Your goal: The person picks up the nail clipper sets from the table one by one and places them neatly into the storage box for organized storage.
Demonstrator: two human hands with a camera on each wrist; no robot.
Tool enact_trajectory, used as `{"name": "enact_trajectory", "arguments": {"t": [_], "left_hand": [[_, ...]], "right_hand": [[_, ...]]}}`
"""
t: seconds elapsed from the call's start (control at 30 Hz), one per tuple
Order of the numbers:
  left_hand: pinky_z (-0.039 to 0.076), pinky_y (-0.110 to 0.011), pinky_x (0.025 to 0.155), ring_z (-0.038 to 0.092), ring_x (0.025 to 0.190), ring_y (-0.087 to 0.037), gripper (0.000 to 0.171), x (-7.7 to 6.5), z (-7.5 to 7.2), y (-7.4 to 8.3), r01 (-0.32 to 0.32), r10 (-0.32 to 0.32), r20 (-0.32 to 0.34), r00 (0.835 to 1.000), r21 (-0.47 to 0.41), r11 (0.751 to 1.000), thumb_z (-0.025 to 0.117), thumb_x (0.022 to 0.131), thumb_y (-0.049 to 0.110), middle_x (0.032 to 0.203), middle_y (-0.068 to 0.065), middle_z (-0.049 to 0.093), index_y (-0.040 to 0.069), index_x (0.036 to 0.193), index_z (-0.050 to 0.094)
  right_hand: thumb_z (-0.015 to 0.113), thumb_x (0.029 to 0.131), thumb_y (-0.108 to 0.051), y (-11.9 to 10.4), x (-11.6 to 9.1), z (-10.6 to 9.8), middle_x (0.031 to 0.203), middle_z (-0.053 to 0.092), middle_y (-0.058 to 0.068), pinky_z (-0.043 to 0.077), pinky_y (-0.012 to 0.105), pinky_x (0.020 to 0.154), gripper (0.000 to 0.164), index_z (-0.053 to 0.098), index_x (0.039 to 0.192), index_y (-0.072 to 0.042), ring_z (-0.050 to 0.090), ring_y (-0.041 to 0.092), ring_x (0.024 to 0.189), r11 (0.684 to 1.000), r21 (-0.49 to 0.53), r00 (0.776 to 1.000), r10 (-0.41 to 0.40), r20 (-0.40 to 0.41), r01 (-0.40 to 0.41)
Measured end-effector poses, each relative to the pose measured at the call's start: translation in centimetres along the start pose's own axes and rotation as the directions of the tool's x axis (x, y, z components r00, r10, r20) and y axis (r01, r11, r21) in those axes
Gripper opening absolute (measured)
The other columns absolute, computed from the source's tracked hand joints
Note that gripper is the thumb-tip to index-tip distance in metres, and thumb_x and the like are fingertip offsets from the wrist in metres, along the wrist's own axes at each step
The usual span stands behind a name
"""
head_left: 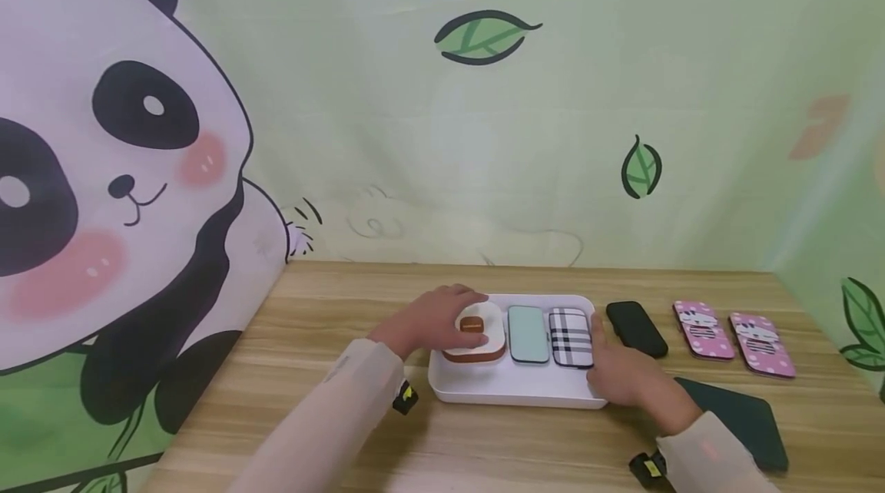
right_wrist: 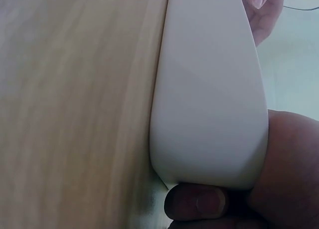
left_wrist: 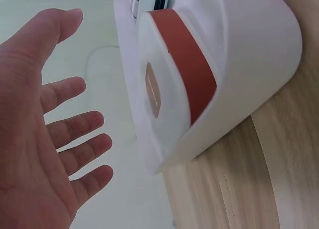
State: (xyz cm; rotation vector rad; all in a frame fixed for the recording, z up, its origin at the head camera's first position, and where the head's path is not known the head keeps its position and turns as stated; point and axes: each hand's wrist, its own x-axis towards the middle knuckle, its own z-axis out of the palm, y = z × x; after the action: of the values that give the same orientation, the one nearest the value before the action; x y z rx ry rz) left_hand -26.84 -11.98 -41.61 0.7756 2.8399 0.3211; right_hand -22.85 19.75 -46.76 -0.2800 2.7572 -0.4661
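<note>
A white tray [head_left: 518, 391] holds three things: a rounded white-and-brown box [head_left: 492, 316] at its left end, a flat mint-green case [head_left: 528, 334], and a black-and-white plaid case [head_left: 572, 337]. My left hand [head_left: 439, 318] hovers over the box's left side. Seen from the left wrist, its fingers are spread and apart from the box. At the tray's right end, my right hand [head_left: 622, 370] grips the end wall. In the right wrist view its fingertip [right_wrist: 202, 203] lies against the wall's outside, while the rest of that grip is partly hidden.
Right of the tray lie a black case [head_left: 637, 329] and two pink dotted cases, one nearer [head_left: 704, 330] and one farther right [head_left: 763, 345]. A dark green flat item [head_left: 743, 420] sits partly under my right forearm. A printed panda cloth [head_left: 373, 132] hangs behind the wooden table [head_left: 346, 289].
</note>
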Motion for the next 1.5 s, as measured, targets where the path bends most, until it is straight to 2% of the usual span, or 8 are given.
{"name": "enact_trajectory", "arguments": {"t": [0.3,0.43,0.67,0.87,1.03,1.13,1.3,1.5], "left_hand": [[0.034,-0.055,0.115,0.038,0.144,-0.029,0.075,-1.5,-0.5,-1.6,0.059,-0.067,-0.074,0.995,-0.11,0.992,0.063,0.088,0.063,0.157,-0.003,0.041,0.027,0.152,0.044],[0.034,-0.053,0.115,0.039,0.144,-0.029,0.074,-1.9,-0.7,-2.4,0.05,-0.067,-0.13,0.989,-0.135,0.99,0.064,0.089,0.06,0.156,-0.004,0.042,0.026,0.152,0.044],[0.033,-0.052,0.116,0.038,0.145,-0.028,0.074,-3.1,-1.1,-3.5,0.047,-0.093,-0.219,0.971,-0.205,0.978,0.064,0.09,0.058,0.156,-0.003,0.043,0.027,0.153,0.042],[0.032,-0.054,0.116,0.036,0.146,-0.027,0.074,-4.7,-1.8,-3.9,0.019,-0.106,-0.308,0.946,-0.275,0.961,0.065,0.09,0.056,0.157,-0.001,0.042,0.027,0.153,0.041],[0.03,-0.053,0.118,0.032,0.148,-0.026,0.075,-5.4,-2.3,-3.1,-0.036,-0.089,-0.337,0.937,-0.349,0.936,0.065,0.09,0.057,0.159,0.001,0.038,0.028,0.154,0.039],[0.029,-0.053,0.118,0.032,0.149,-0.025,0.074,-5.8,-2.7,-2.4,-0.064,-0.085,-0.371,0.925,-0.372,0.926,0.067,0.091,0.054,0.16,0.002,0.037,0.03,0.154,0.038],[0.031,-0.055,0.116,0.032,0.148,-0.023,0.072,-6.3,-3.7,-1.0,-0.118,-0.055,-0.438,0.897,-0.358,0.926,0.068,0.091,0.051,0.16,0.005,0.035,0.033,0.154,0.038],[0.032,-0.056,0.115,0.031,0.148,-0.021,0.074,-7.2,-4.9,1.6,-0.176,-0.01,-0.486,0.874,-0.335,0.925,0.069,0.09,0.049,0.16,0.009,0.034,0.035,0.155,0.036]], "right_hand": [[0.05,0.094,-0.017,-0.1,-0.2,0.0,0.062,0.051,0.002,0.032,0.031,0.047,0.088,-0.007,0.157,0.005,0.046,0.016,0.049,1.0,0.005,1.0,-0.014,-0.003,0.014],[0.049,0.094,-0.017,0.0,-0.3,-0.2,0.061,0.051,0.002,0.032,0.031,0.047,0.087,-0.008,0.157,0.005,0.044,0.015,0.048,1.0,0.007,1.0,-0.015,-0.007,0.015],[0.049,0.094,-0.016,-0.1,-0.3,-0.5,0.062,0.052,0.002,0.032,0.031,0.047,0.087,-0.007,0.156,0.007,0.046,0.015,0.049,1.0,0.009,1.0,-0.027,-0.007,0.027],[0.049,0.093,-0.016,-0.1,-0.3,-0.4,0.059,0.05,0.0,0.03,0.029,0.046,0.087,-0.006,0.156,0.008,0.042,0.013,0.047,0.999,0.002,0.999,-0.043,-0.016,0.043],[0.049,0.094,-0.016,0.0,-0.4,-0.3,0.06,0.048,0.001,0.03,0.029,0.046,0.087,-0.007,0.157,0.005,0.04,0.014,0.047,1.0,0.028,1.0,-0.004,0.008,0.004],[0.049,0.094,-0.017,0.0,-0.5,-0.3,0.061,0.049,0.001,0.031,0.03,0.048,0.087,-0.008,0.157,0.004,0.043,0.015,0.048,0.999,0.032,1.0,-0.002,0.01,0.002],[0.049,0.094,-0.017,0.0,-0.4,-0.3,0.062,0.051,0.002,0.032,0.031,0.048,0.087,-0.008,0.157,0.005,0.045,0.016,0.049,1.0,0.018,1.0,-0.01,0.004,0.01],[0.049,0.094,-0.017,0.1,-0.3,-0.3,0.066,0.054,0.003,0.033,0.032,0.049,0.087,-0.008,0.156,0.006,0.048,0.016,0.051,1.0,0.022,1.0,-0.018,0.008,0.018]]}}
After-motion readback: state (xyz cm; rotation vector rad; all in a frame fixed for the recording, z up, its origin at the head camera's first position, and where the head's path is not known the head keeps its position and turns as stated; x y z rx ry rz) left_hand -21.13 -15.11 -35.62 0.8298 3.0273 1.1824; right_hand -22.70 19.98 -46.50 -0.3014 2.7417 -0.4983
